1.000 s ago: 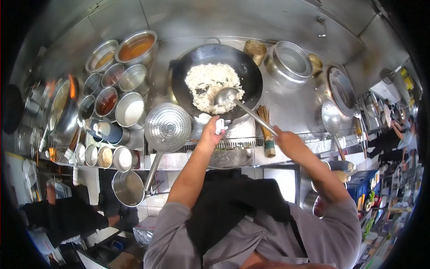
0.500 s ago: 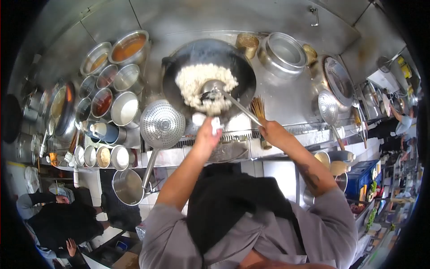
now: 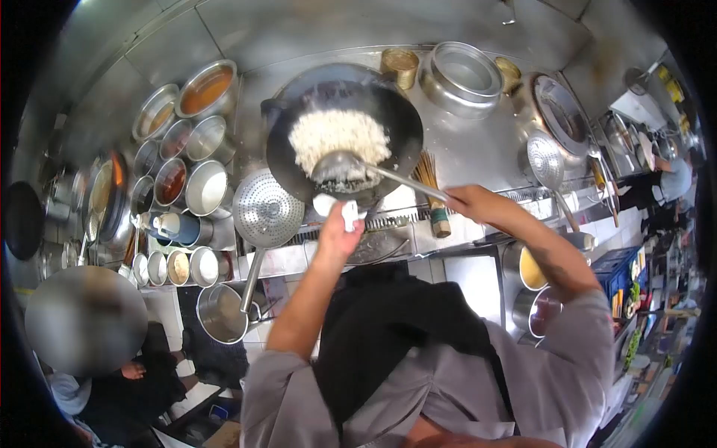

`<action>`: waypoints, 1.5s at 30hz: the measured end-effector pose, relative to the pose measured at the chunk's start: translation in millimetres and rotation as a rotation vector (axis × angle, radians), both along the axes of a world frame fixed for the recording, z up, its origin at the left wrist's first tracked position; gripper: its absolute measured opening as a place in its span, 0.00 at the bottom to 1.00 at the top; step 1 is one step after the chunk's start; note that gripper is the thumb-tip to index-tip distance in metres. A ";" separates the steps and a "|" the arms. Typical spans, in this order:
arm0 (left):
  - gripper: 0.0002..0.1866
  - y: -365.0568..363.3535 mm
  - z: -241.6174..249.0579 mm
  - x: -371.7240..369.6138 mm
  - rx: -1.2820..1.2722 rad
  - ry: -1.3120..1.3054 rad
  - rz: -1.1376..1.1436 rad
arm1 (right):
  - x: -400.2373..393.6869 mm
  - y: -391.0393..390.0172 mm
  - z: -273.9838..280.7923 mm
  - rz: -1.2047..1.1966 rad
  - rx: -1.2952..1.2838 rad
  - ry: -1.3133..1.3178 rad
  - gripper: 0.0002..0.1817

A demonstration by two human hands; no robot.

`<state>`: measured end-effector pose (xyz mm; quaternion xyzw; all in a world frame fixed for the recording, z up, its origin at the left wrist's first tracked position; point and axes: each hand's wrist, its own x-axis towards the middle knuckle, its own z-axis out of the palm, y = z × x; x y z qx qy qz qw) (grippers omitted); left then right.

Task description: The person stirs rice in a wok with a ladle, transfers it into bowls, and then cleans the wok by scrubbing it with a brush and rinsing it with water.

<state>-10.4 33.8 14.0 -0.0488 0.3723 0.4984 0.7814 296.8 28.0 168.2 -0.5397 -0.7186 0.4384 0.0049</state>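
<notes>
A dark wok (image 3: 407, 123) stands on the steel stove, holding a mound of white food (image 3: 340, 134) that looks like rice. My left hand (image 3: 340, 237) is closed around a folded white cloth (image 3: 349, 215) at the near rim of the wok; the cloth hides the grip point. In my right hand (image 3: 472, 203) is the long handle of a metal ladle (image 3: 337, 167). Its bowl is in the wok, at the near side of the rice. Just left of the wok lies a perforated strainer (image 3: 269, 209), and a bamboo brush (image 3: 427, 175) lies beneath the ladle handle.
Several seasoning pots, including one with white contents (image 3: 207, 187), crowd the left. A stacked steel pot (image 3: 463, 78) and a tin can (image 3: 400, 67) stand at the back. Another strainer (image 3: 546, 158) lies right. Other people are at lower left (image 3: 127, 388) and far right (image 3: 672, 181).
The ladle bowl has moved toward the near side of the wok, and my right hand has drawn back to the right. The rice is gathered farther back. My left hand keeps its hold.
</notes>
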 end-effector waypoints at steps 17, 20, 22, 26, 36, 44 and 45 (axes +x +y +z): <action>0.07 68.5 -39.4 -3.2 0.039 0.105 -0.050 | -37.6 11.0 -48.3 -0.229 0.689 -0.010 0.20; 0.07 58.9 -46.1 -5.2 -0.006 0.106 -0.070 | -51.8 30.7 -79.0 -0.060 0.510 -0.092 0.20; 0.07 63.2 -43.5 -6.1 0.021 0.083 -0.054 | -54.3 30.3 -33.7 -0.143 0.514 0.139 0.18; 0.08 59.7 -48.1 -1.7 0.057 0.084 -0.050 | -102.7 56.8 -18.1 -0.165 0.696 0.005 0.18; 0.06 69.3 -45.7 -0.4 0.064 0.044 -0.010 | -30.9 -2.9 42.3 0.057 0.463 -0.396 0.21; 0.04 71.2 -43.3 -1.6 0.033 0.039 -0.010 | -57.1 52.4 -62.2 -0.073 0.524 -0.101 0.18; 0.04 66.4 -36.7 -0.2 0.068 0.017 0.001 | -53.5 49.5 -58.0 -0.128 0.584 0.057 0.17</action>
